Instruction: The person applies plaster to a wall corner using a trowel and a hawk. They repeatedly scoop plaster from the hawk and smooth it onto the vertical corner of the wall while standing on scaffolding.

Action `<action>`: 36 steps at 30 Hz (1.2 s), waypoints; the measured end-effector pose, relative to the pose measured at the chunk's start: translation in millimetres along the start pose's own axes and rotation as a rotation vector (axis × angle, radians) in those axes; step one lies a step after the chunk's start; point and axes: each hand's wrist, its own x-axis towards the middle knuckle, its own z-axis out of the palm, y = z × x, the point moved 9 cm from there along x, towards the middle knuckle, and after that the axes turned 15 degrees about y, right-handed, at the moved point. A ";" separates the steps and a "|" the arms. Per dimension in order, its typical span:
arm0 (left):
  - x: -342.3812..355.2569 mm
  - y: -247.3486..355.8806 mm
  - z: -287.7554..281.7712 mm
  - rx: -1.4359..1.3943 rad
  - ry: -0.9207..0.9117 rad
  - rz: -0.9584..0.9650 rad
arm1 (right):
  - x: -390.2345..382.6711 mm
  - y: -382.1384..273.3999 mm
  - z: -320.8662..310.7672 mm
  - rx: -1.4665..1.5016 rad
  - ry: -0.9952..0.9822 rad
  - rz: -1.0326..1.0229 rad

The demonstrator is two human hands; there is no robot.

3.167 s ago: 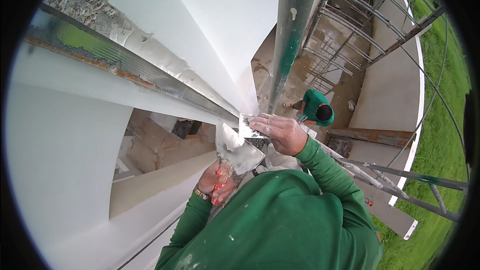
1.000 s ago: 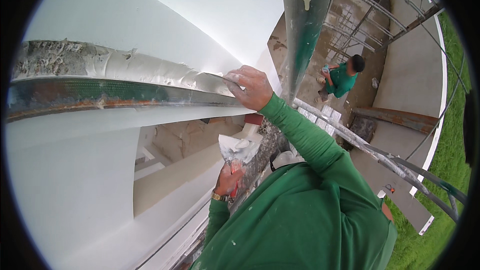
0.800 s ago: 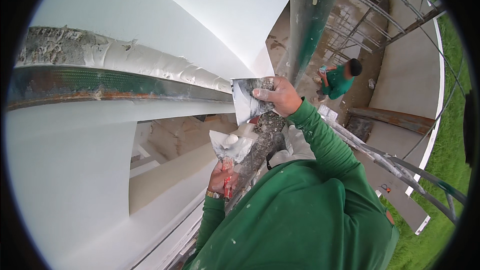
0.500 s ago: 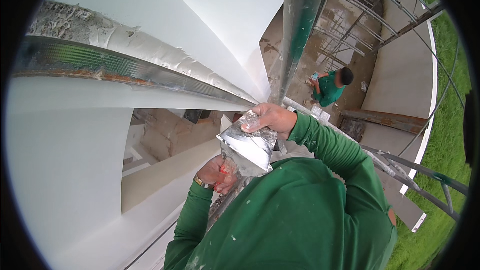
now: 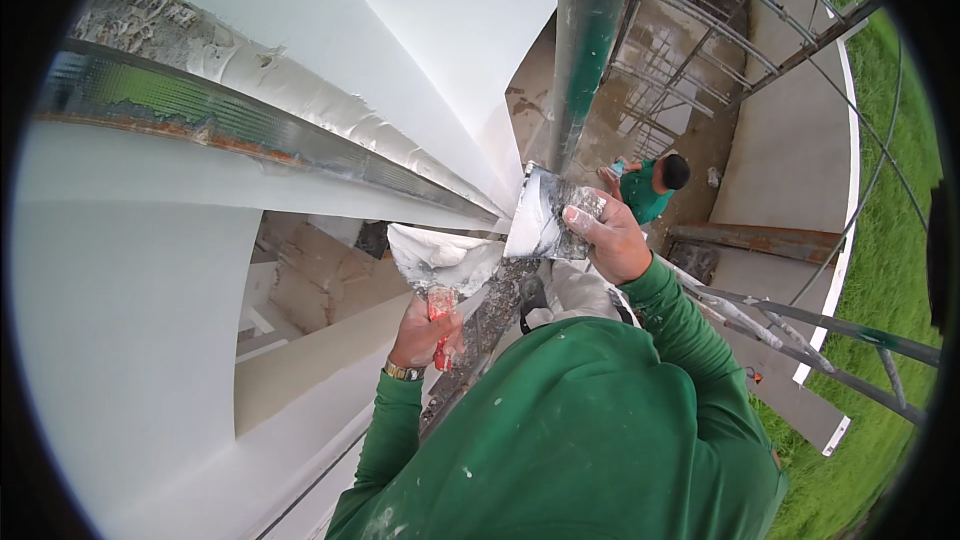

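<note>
My left hand [image 5: 415, 335] grips the red handle of a putty knife [image 5: 441, 312], its broad blade pointing away from me. A lump of white putty [image 5: 447, 253] lies on that blade. My right hand [image 5: 612, 237] is closed on a flat metal scraper blade [image 5: 540, 215], thumb on top, its face smeared with white putty. The two blades are side by side and close together. Beyond them runs a strip of white plaster [image 5: 310, 95], rough grey at its far left end, along a metal-edged glossy band [image 5: 250, 120] on the wall.
A thick metal post [image 5: 590, 40] rises just beyond my right hand. Scaffold tubes [image 5: 800, 315] cross at right, with more scaffolding [image 5: 690, 60] below. Far down, a person in green [image 5: 648, 188] stands on wet ground. A plaster-crusted plank [image 5: 480, 325] lies beneath me; an opening [image 5: 315, 280] is at left.
The blades were overlapped and have come apart. My right hand moved right with the scraper; the putty knife turned face up, showing putty on it. The view shifted slightly.
</note>
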 end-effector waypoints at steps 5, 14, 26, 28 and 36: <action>-16.3 38.4 27.4 0.309 0.209 0.261 | -15.1 69.7 -2.2 -0.023 0.010 0.133; -29.1 34.9 38.6 1.163 0.365 0.850 | -14.3 70.7 49.2 0.311 -0.133 0.190; -84.2 48.9 64.0 -0.634 -0.630 -0.157 | -98.0 -79.2 123.8 -0.723 -0.535 -1.307; -87.8 51.0 55.4 -0.634 -0.599 -0.084 | -75.6 -64.4 104.6 -1.019 -0.339 -1.429; -49.9 49.7 3.3 0.151 0.093 0.114 | -99.6 -67.2 93.3 -1.076 -0.366 -1.489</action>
